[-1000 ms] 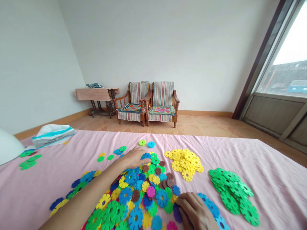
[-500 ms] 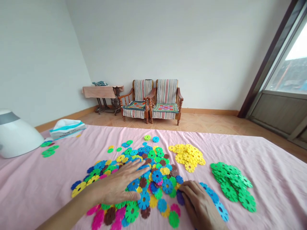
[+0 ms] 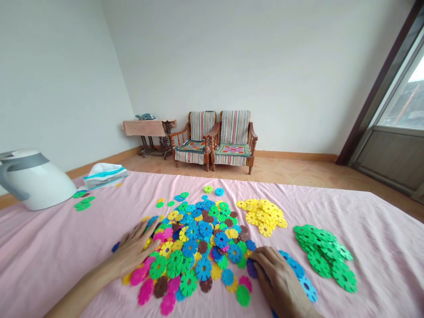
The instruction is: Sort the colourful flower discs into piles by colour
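A heap of plastic interlocking snowflake discs [image 3: 205, 229] in blue, green, yellow, brown and pink spreads before me. My left hand [image 3: 137, 247] lies over the heap's left edge with its fingers apart and nothing gripped. At the heap's right side my right hand [image 3: 278, 276] is curled, palm down. A dark blue-purple snowflake disc [image 3: 251, 268] shows between its thumb and fingertips; the rest of the palm is hidden. Several blue discs [image 3: 308, 289] lie in a row along the outer side of that hand.
A pile of yellow discs [image 3: 265, 214] and one of green discs [image 3: 319, 251] lie to the right on the pink cloth [image 3: 374, 247]. Far left stand a white kettle [image 3: 46, 181] and a tissue pack [image 3: 105, 176]. Two wooden chairs [image 3: 234, 132] are beyond the table.
My left hand has moved left and back, from over the heap's middle to its left edge, uncovering discs. My right hand stays in place. The view has turned slightly left.
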Action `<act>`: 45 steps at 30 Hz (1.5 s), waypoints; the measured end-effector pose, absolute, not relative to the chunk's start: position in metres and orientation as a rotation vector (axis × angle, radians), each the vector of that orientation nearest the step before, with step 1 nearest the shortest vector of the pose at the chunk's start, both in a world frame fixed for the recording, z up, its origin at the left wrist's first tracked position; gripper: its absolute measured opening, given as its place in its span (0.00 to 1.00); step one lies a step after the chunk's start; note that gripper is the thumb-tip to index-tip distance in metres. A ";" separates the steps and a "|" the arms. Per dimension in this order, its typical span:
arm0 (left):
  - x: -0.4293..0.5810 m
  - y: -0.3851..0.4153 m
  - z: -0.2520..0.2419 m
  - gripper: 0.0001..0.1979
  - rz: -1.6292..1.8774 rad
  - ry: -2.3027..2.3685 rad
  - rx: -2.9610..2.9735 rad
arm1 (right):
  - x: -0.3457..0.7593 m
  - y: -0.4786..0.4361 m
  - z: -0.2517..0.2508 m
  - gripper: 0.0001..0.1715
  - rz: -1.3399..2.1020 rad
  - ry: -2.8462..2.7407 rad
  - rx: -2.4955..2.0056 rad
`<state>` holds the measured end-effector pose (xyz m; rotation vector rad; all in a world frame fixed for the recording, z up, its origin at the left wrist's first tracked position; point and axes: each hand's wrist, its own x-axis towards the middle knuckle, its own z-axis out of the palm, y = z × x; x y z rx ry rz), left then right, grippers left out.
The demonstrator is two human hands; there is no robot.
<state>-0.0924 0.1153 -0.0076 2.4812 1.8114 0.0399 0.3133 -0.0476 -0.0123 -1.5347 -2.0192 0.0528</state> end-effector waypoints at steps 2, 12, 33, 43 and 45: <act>-0.063 0.110 0.001 0.35 -0.006 1.703 2.456 | 0.313 -0.048 -0.013 0.12 0.053 -2.021 -1.538; 0.024 0.129 0.022 0.15 0.365 1.607 2.769 | 0.313 -0.048 -0.012 0.13 0.020 -2.014 -1.551; 0.067 0.135 0.051 0.12 0.348 1.024 2.552 | 0.314 -0.047 -0.011 0.13 0.054 -2.010 -1.558; 0.087 0.126 0.049 0.14 0.235 1.206 2.574 | 0.316 -0.049 -0.011 0.12 0.064 -2.013 -1.553; 0.085 0.133 0.049 0.13 0.216 1.174 2.534 | 0.316 -0.049 -0.011 0.12 0.058 -2.010 -1.549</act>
